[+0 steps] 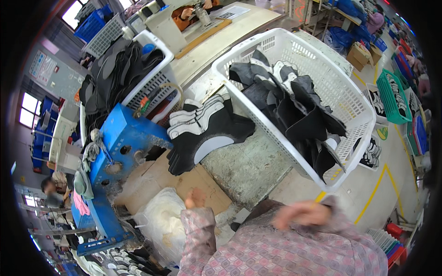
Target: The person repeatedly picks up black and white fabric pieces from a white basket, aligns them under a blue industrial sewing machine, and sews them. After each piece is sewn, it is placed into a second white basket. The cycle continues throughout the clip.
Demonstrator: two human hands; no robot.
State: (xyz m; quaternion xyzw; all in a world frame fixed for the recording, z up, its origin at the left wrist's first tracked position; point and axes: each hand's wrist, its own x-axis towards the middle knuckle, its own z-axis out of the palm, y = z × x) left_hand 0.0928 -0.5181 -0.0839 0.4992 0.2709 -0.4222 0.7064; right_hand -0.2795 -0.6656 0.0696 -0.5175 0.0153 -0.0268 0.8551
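My left hand (pixel 197 198) is over the brown cardboard, beside a plastic-wrapped whitish bundle (pixel 165 218). Motion blurs its fingers, so its grip is unclear, and nothing shows in it. In front of my body, below the large white basket (pixel 338 177), my right hand (pixel 304 215) is also smeared. Its fingers look loosely bent and apart, with no item seen in them. Ahead of my left hand lies an overlapping stack of black shoe uppers (pixel 239 126) with white and grey parts. More dark shoe uppers (pixel 304 117) are heaped inside the basket.
A blue metal machine (pixel 115 138) stands at left, with rags (pixel 84 184) hanging on it. Behind it, a white crate (pixel 154 83) is piled with black pieces. Across the table, another person's hand (pixel 186 13) is near a sewing machine. A green basket (pixel 391 96) holds shoes at right.
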